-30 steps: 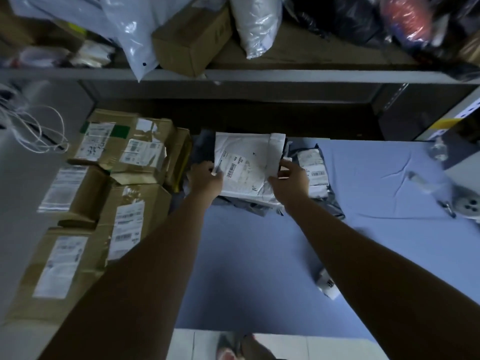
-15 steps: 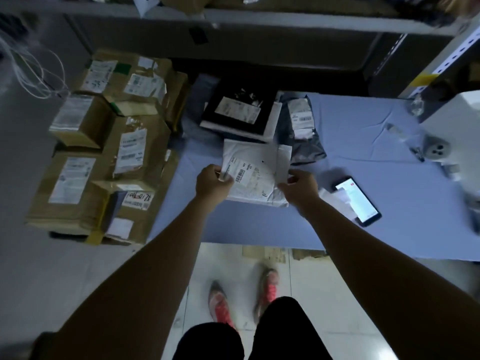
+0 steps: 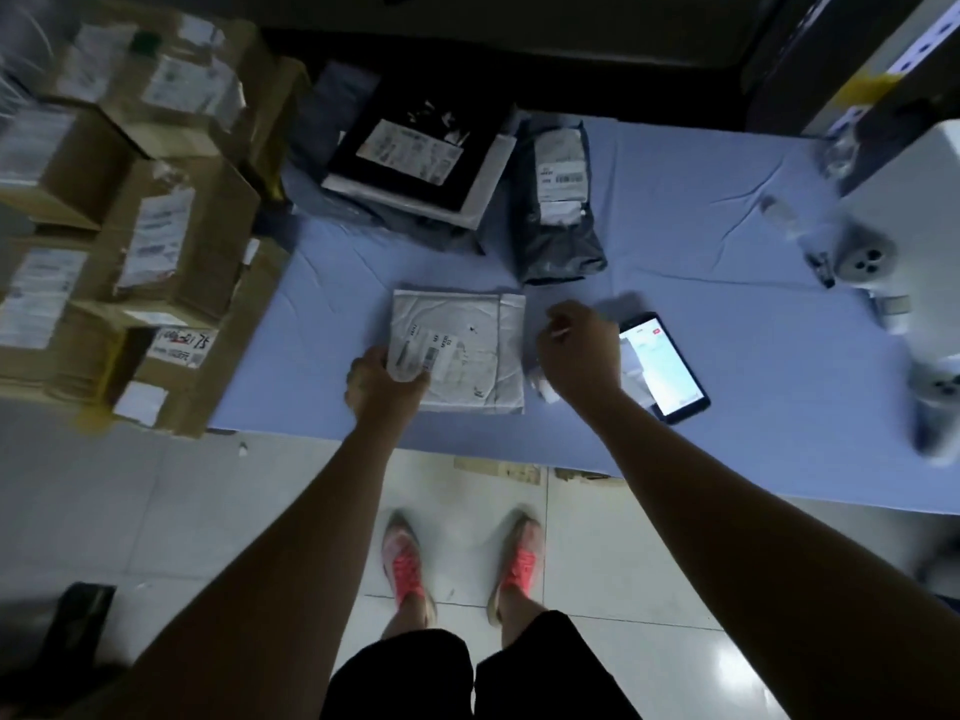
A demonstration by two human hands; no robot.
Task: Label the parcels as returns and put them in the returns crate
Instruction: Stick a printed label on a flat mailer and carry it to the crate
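A white padded parcel [image 3: 467,345] with a barcode label lies flat on the blue table [image 3: 753,335] near its front edge. My left hand [image 3: 382,384] grips the parcel's near left corner over the label. My right hand [image 3: 579,350] is off the parcel, just to its right, with its fingers curled downward. A small white object [image 3: 540,389] shows under that hand; whether the fingers hold anything is hidden. Behind the white parcel lie a black parcel [image 3: 415,148] on a stack and a grey poly bag [image 3: 563,220].
A lit phone [image 3: 667,368] lies right of my right hand. Labelled cardboard boxes [image 3: 166,231] are stacked at the table's left end. White devices [image 3: 865,257] and a white box [image 3: 914,163] sit at the right. My feet stand on the tiled floor.
The white parcel came off the stack, moved toward me and now lies flat. My right hand let go of it and shifted right. The view tipped downward.
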